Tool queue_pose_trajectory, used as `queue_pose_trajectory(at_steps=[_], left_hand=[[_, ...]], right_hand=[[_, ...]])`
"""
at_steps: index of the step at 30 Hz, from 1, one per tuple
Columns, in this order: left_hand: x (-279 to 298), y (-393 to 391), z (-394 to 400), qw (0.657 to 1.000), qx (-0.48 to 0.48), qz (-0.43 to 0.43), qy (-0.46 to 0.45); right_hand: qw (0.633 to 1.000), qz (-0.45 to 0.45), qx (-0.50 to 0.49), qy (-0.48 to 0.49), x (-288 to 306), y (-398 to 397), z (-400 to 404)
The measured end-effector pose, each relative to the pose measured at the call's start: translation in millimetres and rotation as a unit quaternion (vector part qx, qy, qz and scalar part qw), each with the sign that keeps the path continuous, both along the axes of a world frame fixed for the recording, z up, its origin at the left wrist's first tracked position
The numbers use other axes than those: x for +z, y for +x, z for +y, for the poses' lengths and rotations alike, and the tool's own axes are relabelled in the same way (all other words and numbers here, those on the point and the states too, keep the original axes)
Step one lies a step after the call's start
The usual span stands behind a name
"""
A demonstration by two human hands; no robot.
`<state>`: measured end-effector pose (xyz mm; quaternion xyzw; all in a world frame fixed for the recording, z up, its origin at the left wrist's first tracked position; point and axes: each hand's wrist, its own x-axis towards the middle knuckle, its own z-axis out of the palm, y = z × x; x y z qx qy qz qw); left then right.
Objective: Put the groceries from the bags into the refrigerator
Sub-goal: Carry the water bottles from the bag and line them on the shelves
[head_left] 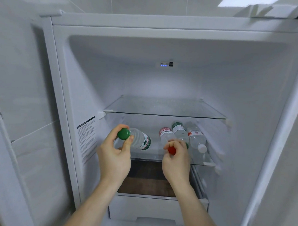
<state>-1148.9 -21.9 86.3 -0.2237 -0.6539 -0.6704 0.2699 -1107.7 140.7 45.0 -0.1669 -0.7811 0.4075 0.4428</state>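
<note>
While your left hand [115, 156] curls its fingers and thumb around the neck of a green-capped bottle [136, 138] lying on the lower glass shelf [199, 161] of the refrigerator [164, 75], your right hand [176, 159] pinches the red cap of a red-labelled bottle [166, 133]. Beside it lie a second green-labelled bottle [179, 130] and a white-capped bottle [197, 138], all on their sides. Above them sits the upper glass shelf [164, 107].
</note>
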Motion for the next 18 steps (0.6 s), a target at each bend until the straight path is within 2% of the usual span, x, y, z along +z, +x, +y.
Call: queue_pose_trajectory(at_steps=[9,18], left_hand=[[-11,-20,21,1.0,0.009,-0.011,-0.011],[-21,-56,44,0.997,0.016,-0.031,-0.065]], right_hand=[[0.995,-0.083,-0.032,0.041,-16,-31,18],[0.993,-0.109,-0.016,0.038,-25,-44,23]])
